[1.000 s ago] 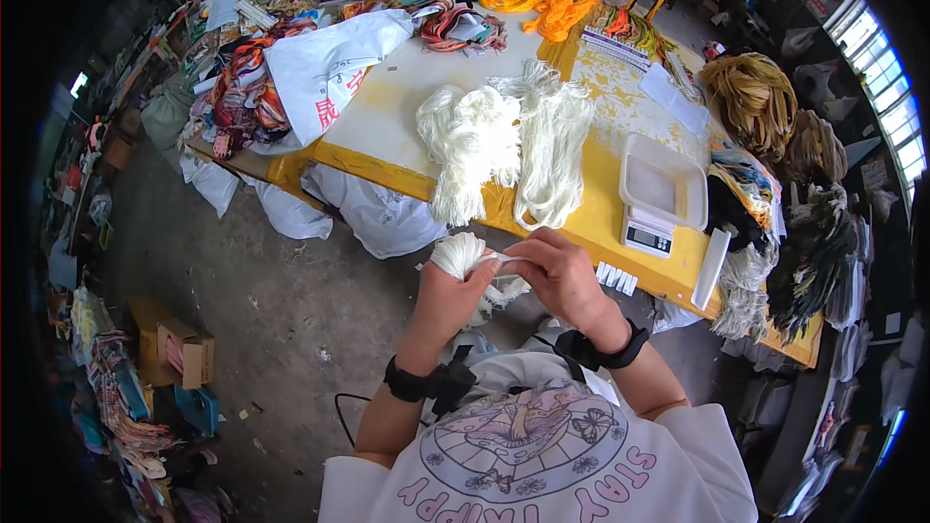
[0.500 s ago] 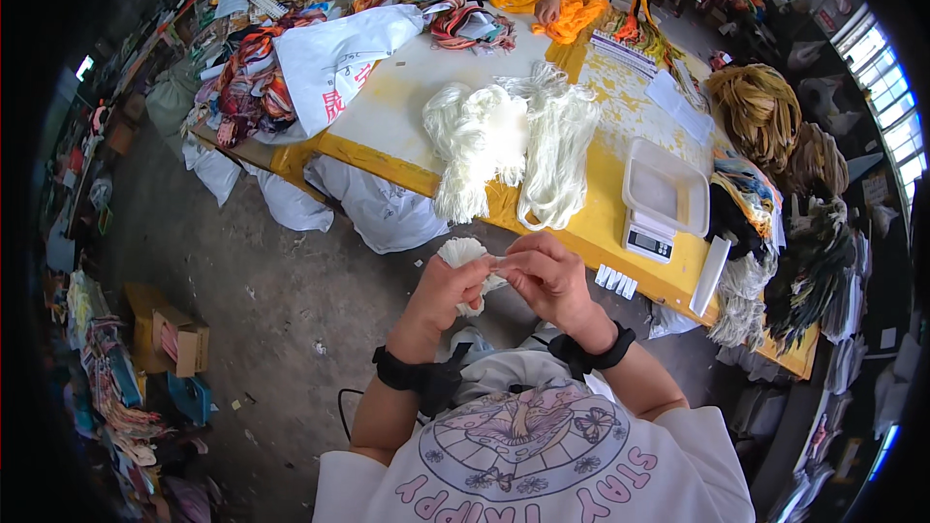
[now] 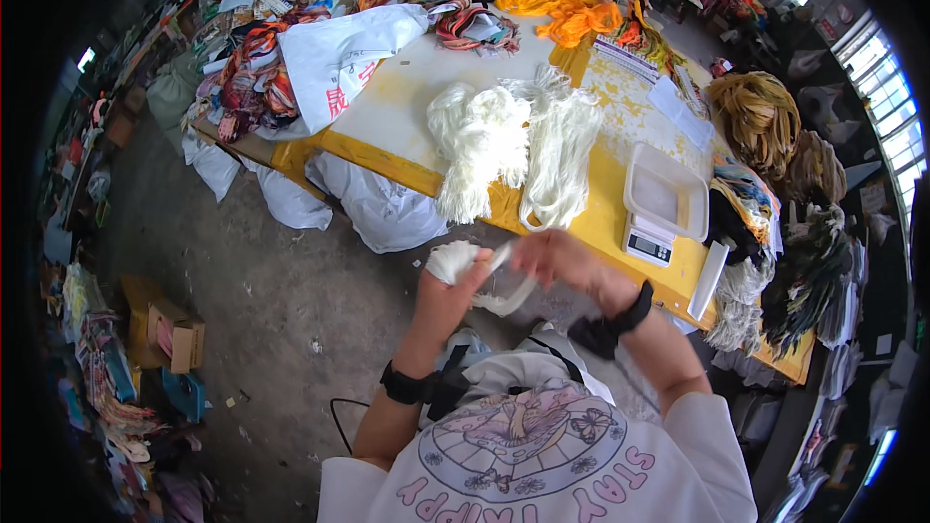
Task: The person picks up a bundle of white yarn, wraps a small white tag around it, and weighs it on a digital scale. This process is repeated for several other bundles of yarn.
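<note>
Yarn (image 3: 450, 260) stays clasped and steadied in the left hand (image 3: 449, 298), while the blurred right hand (image 3: 564, 261), grip unclear, has eased away.

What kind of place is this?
Probably a yarn workshop: the left hand holds white yarn, more white bundles and a small scale sit on a big table, and colourful yarn is heaped at its left end.
</note>
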Demonstrator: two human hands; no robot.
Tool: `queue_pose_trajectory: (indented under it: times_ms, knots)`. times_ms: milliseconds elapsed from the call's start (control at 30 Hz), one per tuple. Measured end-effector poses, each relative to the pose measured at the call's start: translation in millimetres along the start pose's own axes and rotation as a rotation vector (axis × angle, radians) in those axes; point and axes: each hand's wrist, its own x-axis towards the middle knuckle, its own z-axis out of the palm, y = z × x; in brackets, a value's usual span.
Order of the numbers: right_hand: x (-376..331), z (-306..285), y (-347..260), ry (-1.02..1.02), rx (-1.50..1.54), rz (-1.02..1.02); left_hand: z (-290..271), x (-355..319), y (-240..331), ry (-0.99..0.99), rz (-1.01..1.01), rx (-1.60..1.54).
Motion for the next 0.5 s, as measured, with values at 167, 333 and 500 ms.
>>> queue_pose_trajectory:
  times_ms: [167, 333, 500]
  knots:
    - [39, -122, -89, 1.005, -0.265, -0.573, -32, -6, -39, 0.250, -0.331, -0.463]
    - [44, -110, -102, 0.964, -0.424, -0.510, -43, -13, -46, 0.107, -0.376, -0.706]
    - [50, -47, 16, 0.807, -1.031, -0.510, -26, -3, -11, -0.058, -0.329, -0.801]
